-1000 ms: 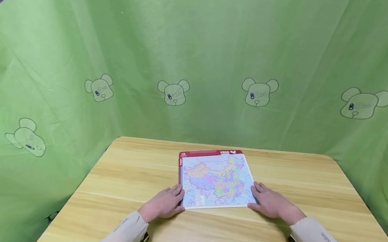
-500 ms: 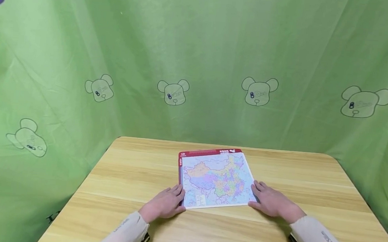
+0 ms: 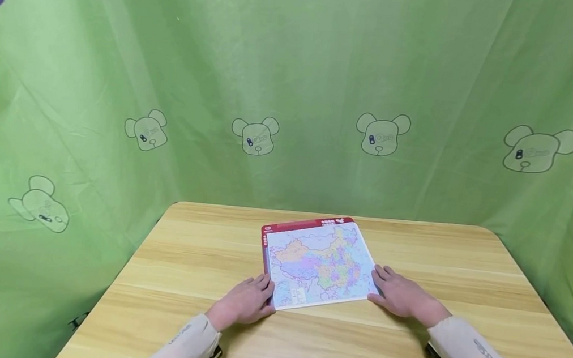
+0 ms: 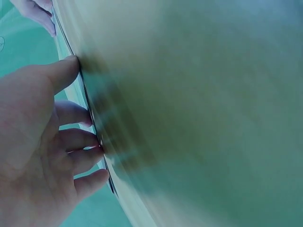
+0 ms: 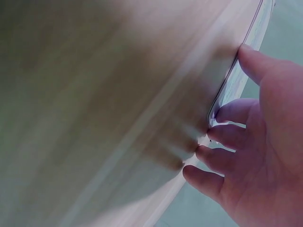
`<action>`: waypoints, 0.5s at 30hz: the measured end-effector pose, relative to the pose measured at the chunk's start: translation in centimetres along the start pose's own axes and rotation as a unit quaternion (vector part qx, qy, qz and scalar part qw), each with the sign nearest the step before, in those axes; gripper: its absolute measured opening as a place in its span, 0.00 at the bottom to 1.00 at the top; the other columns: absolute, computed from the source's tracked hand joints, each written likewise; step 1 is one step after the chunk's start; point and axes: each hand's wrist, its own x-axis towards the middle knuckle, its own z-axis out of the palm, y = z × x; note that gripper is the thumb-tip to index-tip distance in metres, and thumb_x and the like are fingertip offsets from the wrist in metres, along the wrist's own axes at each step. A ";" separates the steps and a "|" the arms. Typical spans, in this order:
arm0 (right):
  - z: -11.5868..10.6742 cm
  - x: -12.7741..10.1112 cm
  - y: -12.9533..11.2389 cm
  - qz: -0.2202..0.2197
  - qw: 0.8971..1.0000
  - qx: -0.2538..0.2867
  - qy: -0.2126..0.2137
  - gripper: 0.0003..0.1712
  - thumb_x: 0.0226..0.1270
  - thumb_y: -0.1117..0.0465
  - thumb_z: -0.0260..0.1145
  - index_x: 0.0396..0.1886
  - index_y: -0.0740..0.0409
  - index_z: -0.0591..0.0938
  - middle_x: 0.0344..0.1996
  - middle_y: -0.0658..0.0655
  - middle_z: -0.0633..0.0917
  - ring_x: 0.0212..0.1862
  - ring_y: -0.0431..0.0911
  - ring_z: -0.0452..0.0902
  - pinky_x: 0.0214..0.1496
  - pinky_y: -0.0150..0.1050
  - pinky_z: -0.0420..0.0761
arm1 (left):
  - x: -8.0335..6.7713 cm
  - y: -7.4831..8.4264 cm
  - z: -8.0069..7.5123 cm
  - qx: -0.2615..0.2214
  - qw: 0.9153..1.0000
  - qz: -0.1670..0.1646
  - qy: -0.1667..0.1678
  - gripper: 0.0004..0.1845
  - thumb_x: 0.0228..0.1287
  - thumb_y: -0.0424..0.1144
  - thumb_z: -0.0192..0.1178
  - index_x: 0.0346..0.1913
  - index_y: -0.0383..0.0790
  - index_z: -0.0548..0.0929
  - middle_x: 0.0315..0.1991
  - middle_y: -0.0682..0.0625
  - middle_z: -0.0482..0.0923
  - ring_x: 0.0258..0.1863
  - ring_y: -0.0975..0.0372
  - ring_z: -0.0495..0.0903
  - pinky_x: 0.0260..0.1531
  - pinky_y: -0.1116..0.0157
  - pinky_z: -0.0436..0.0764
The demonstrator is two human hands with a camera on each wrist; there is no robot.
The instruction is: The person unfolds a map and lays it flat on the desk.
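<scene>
A flat rectangular map board (image 3: pixel 317 267) with a red strip along its far edge lies on the wooden table, slightly turned. At its near left corner, my left hand (image 3: pixel 245 301) touches the side with its fingertips, while the thumb is by the near edge. Around the near right corner, my right hand (image 3: pixel 403 294) has its fingers along the right side and its thumb at the front. Both wrist views show loosely bent fingers with tips against the thin edge of the board and the table, seen from the palm side.
The pale wood-grain table (image 3: pixel 313 346) has rounded far corners. Green curtains (image 3: pixel 321 79) printed with bear heads hang behind it and on both sides. Light sleeves (image 3: pixel 478 355) cover both forearms, with a dark device beneath each wrist.
The map board has turned slightly counterclockwise: its far edge shifted left and its right side moved a little away. My right hand moved slightly forward with it; my left hand stayed nearly still.
</scene>
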 end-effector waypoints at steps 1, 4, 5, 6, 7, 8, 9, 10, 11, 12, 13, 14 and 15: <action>0.0 0.0 0.0 0.001 1.000 0.001 0.000 0.40 0.70 0.44 0.55 0.63 0.77 0.67 0.64 0.75 0.64 0.65 0.70 0.57 0.64 0.61 0.62 | 0.0 0.0 0.0 0.001 1.000 0.001 0.001 0.36 0.70 0.59 0.45 0.70 0.37 0.63 0.71 0.41 0.56 0.70 0.53 0.55 0.67 0.57 0.60; -0.1 0.1 0.0 0.000 1.000 0.001 0.001 0.40 0.70 0.44 0.55 0.63 0.77 0.67 0.64 0.75 0.64 0.65 0.71 0.57 0.63 0.61 0.63 | 0.0 0.1 0.0 0.004 1.000 0.001 0.002 0.36 0.70 0.59 0.45 0.70 0.37 0.63 0.71 0.41 0.57 0.70 0.52 0.56 0.67 0.57 0.60; -0.1 0.1 0.0 0.001 1.000 0.003 -0.001 0.40 0.70 0.44 0.54 0.63 0.77 0.67 0.64 0.75 0.64 0.65 0.71 0.56 0.63 0.61 0.63 | 0.0 0.1 0.0 0.004 1.000 0.002 0.002 0.36 0.70 0.59 0.45 0.70 0.37 0.63 0.71 0.41 0.57 0.70 0.52 0.56 0.67 0.58 0.60; -0.1 0.1 0.0 0.002 1.000 0.005 -0.003 0.40 0.70 0.44 0.54 0.63 0.77 0.66 0.64 0.75 0.64 0.65 0.71 0.56 0.63 0.61 0.62 | 0.0 0.1 0.0 0.005 1.000 0.002 0.002 0.36 0.70 0.59 0.45 0.70 0.37 0.63 0.71 0.41 0.57 0.70 0.52 0.56 0.67 0.58 0.60; -0.2 0.1 -0.1 0.003 1.000 0.007 -0.006 0.40 0.70 0.44 0.54 0.63 0.76 0.66 0.65 0.75 0.64 0.65 0.71 0.56 0.64 0.61 0.62 | 0.0 0.1 0.0 0.005 1.000 0.002 0.002 0.36 0.70 0.59 0.45 0.70 0.37 0.63 0.71 0.41 0.57 0.70 0.52 0.56 0.67 0.58 0.60; -0.2 0.0 -0.1 0.003 1.000 0.009 -0.008 0.40 0.70 0.44 0.54 0.63 0.77 0.66 0.65 0.75 0.64 0.65 0.71 0.56 0.63 0.61 0.62 | 0.0 0.2 0.0 0.007 1.000 0.003 0.002 0.36 0.70 0.59 0.45 0.70 0.37 0.63 0.71 0.41 0.57 0.70 0.52 0.56 0.67 0.58 0.60; -0.3 0.1 -0.2 0.002 1.000 0.011 -0.010 0.40 0.70 0.44 0.55 0.63 0.77 0.66 0.64 0.75 0.64 0.65 0.71 0.56 0.63 0.62 0.62 | 0.0 0.2 0.0 0.008 1.000 0.003 0.003 0.36 0.70 0.59 0.45 0.70 0.37 0.63 0.70 0.41 0.57 0.70 0.52 0.56 0.67 0.58 0.60; -0.3 0.1 -0.2 0.005 1.000 0.014 -0.014 0.40 0.70 0.44 0.55 0.63 0.77 0.66 0.65 0.75 0.63 0.65 0.71 0.55 0.63 0.62 0.62 | 0.0 0.2 0.0 0.009 1.000 0.004 0.003 0.36 0.70 0.59 0.46 0.70 0.37 0.63 0.70 0.41 0.57 0.70 0.52 0.56 0.66 0.58 0.60; -0.3 0.1 -0.2 0.008 1.000 0.017 -0.017 0.40 0.70 0.45 0.55 0.64 0.77 0.66 0.65 0.75 0.63 0.65 0.71 0.55 0.64 0.62 0.61 | 0.0 0.2 0.0 0.010 1.000 0.005 0.004 0.36 0.70 0.59 0.46 0.70 0.37 0.63 0.70 0.41 0.58 0.69 0.52 0.57 0.66 0.58 0.60; -0.3 0.2 -0.2 0.008 1.000 0.017 -0.017 0.39 0.70 0.46 0.55 0.64 0.77 0.66 0.65 0.75 0.63 0.65 0.72 0.55 0.63 0.62 0.61 | 0.0 0.3 0.0 0.011 1.000 0.005 0.004 0.36 0.70 0.59 0.46 0.70 0.37 0.63 0.70 0.40 0.58 0.69 0.52 0.57 0.66 0.58 0.60; -0.2 0.2 0.0 0.007 1.000 0.015 -0.015 0.39 0.70 0.46 0.55 0.63 0.77 0.66 0.65 0.75 0.63 0.65 0.72 0.54 0.63 0.63 0.61 | 0.0 0.4 0.0 0.013 1.000 0.006 0.005 0.36 0.70 0.59 0.46 0.70 0.36 0.64 0.70 0.40 0.58 0.69 0.52 0.57 0.66 0.58 0.61; -0.1 0.3 0.1 0.008 1.000 0.015 -0.015 0.39 0.70 0.46 0.55 0.63 0.78 0.66 0.65 0.76 0.63 0.65 0.73 0.54 0.63 0.63 0.61 | 0.0 0.5 -0.1 0.014 1.000 0.007 0.007 0.36 0.70 0.59 0.46 0.69 0.36 0.64 0.70 0.40 0.59 0.69 0.51 0.58 0.66 0.58 0.61; -0.1 0.3 0.2 0.009 1.000 0.015 -0.015 0.39 0.70 0.47 0.55 0.63 0.77 0.65 0.65 0.75 0.62 0.65 0.73 0.54 0.63 0.64 0.61 | 0.0 0.6 -0.1 0.015 1.000 0.008 0.009 0.36 0.70 0.59 0.46 0.69 0.36 0.64 0.69 0.40 0.59 0.69 0.51 0.58 0.66 0.58 0.61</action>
